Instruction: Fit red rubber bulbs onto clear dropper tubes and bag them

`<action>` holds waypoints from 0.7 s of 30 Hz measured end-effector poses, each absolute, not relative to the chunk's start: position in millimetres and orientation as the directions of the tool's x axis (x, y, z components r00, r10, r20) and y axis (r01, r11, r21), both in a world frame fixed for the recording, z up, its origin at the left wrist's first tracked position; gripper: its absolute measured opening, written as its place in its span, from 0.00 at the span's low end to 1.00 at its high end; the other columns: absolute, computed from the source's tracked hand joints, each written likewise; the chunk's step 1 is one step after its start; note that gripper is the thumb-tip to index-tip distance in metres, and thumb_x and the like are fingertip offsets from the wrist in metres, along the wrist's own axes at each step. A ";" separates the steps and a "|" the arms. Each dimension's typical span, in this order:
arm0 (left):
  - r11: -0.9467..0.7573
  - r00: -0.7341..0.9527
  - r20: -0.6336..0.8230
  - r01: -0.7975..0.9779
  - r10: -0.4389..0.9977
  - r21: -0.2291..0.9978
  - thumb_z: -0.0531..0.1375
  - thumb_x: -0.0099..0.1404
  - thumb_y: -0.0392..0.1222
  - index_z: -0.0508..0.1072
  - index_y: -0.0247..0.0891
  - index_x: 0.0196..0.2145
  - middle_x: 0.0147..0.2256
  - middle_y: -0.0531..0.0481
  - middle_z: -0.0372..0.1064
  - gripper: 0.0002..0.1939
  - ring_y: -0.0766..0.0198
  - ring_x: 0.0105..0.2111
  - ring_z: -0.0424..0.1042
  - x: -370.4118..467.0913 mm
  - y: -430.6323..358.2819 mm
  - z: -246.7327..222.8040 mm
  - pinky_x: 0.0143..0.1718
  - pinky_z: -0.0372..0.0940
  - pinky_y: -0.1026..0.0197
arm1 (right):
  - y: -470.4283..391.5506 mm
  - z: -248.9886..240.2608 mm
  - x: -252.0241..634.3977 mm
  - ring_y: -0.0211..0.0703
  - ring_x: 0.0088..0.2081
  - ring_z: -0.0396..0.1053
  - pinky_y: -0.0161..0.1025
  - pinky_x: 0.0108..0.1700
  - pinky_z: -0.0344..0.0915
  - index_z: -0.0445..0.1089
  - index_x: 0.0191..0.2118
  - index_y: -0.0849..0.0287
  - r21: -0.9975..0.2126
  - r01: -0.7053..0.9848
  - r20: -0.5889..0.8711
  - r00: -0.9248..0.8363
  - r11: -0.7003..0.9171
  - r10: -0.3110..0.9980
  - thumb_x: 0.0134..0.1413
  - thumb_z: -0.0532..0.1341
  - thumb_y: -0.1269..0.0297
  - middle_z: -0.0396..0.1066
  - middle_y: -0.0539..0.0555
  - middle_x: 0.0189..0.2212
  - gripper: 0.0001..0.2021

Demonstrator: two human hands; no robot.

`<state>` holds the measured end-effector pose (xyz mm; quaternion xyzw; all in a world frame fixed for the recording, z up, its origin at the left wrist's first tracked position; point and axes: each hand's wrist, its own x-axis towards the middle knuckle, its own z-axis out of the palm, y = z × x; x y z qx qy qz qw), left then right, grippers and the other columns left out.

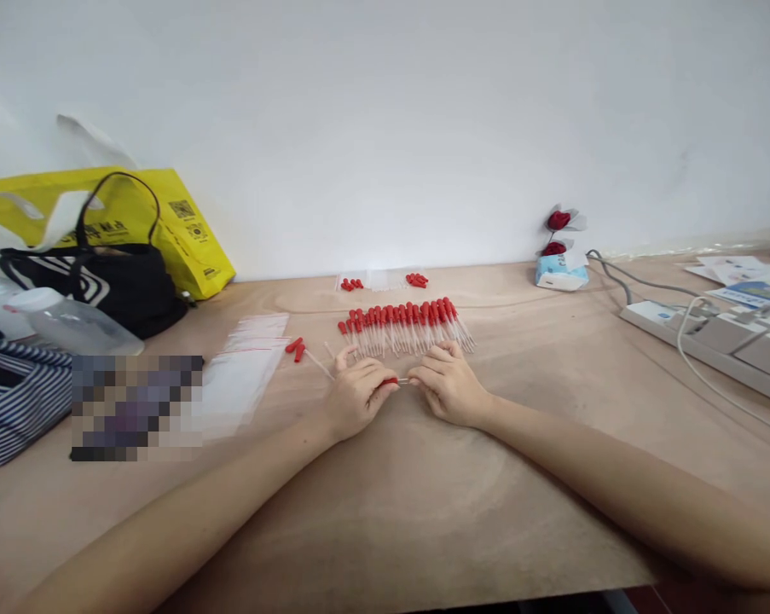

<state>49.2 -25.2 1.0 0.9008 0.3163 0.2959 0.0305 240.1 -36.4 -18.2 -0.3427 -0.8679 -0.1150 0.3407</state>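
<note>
My left hand [359, 396] is closed on a red rubber dropper bulb [390, 381], most of it covered by the fingers. Pinched in my right hand [448, 385] is a thin clear dropper tube [403, 381], its end meeting the bulb between the two hands. Just beyond my hands lies a long row of red-topped droppers [397, 324], tips toward me. Left of my left hand are a few loose red bulbs [298, 351] and a clear tube [321, 362].
Clear plastic bags [244, 367] lie at the left. By the wall is another bag [385, 280] with red bulbs. A yellow bag [196, 230], black bag [135, 286] and bottle [78, 324] stand at left. At right are a tissue pack [560, 271] and power strip [710, 337].
</note>
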 end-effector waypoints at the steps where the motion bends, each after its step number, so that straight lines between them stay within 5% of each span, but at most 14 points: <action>1: -0.770 0.590 0.503 0.552 0.632 0.320 0.52 0.62 0.41 0.70 0.39 0.31 0.29 0.52 0.72 0.08 0.64 0.32 0.69 49.0 -23.2 1.1 0.51 0.47 0.48 | -36.3 -18.5 239.4 0.39 0.31 0.57 0.41 0.39 0.48 0.67 0.32 0.61 -0.064 0.686 0.672 -0.507 0.725 0.539 0.56 0.49 0.67 0.68 0.52 0.25 0.11; 6: -0.451 0.261 0.379 0.331 0.888 0.829 0.58 0.55 0.45 0.67 0.36 0.31 0.28 0.50 0.69 0.10 0.63 0.31 0.70 46.0 -12.0 6.8 0.35 0.65 0.60 | -37.3 -17.7 237.7 0.40 0.34 0.59 0.40 0.38 0.50 0.66 0.41 0.61 -0.192 0.689 0.659 -0.436 0.699 0.612 0.57 0.50 0.61 0.69 0.53 0.29 0.12; 9: -0.223 0.094 0.214 0.097 0.972 0.970 0.60 0.53 0.39 0.61 0.37 0.35 0.26 0.56 0.65 0.12 0.66 0.28 0.71 37.4 -1.7 21.2 0.36 0.67 0.58 | -38.6 -17.2 238.9 0.42 0.36 0.61 0.41 0.40 0.51 0.63 0.45 0.62 -0.198 0.678 0.645 -0.454 0.708 0.615 0.55 0.52 0.60 0.69 0.55 0.33 0.15; 13: 0.012 0.019 -0.012 0.017 1.000 1.000 0.58 0.53 0.30 0.54 0.39 0.39 0.25 0.58 0.63 0.19 0.69 0.22 0.71 17.4 26.7 44.5 0.35 0.68 0.55 | -38.9 -18.9 240.3 0.43 0.37 0.60 0.41 0.40 0.53 0.64 0.43 0.62 -0.183 0.672 0.654 -0.462 0.718 0.599 0.54 0.53 0.62 0.68 0.55 0.34 0.13; 16: 0.063 -0.049 -0.050 0.309 0.998 0.949 0.57 0.54 0.29 0.53 0.38 0.42 0.23 0.58 0.62 0.20 0.72 0.18 0.68 6.3 57.0 52.0 0.32 0.68 0.59 | -38.0 -20.5 240.8 0.43 0.36 0.60 0.41 0.39 0.54 0.64 0.43 0.62 -0.193 0.668 0.668 -0.447 0.719 0.595 0.53 0.53 0.64 0.68 0.56 0.34 0.12; 21: 0.067 -0.054 -0.047 0.490 0.997 0.869 0.62 0.46 0.28 0.57 0.35 0.42 0.19 0.60 0.62 0.27 0.72 0.15 0.64 8.7 99.5 47.2 0.28 0.65 0.62 | -37.0 -20.5 243.3 0.44 0.37 0.60 0.41 0.37 0.56 0.63 0.44 0.62 -0.201 0.683 0.677 -0.421 0.702 0.603 0.52 0.53 0.65 0.67 0.57 0.35 0.13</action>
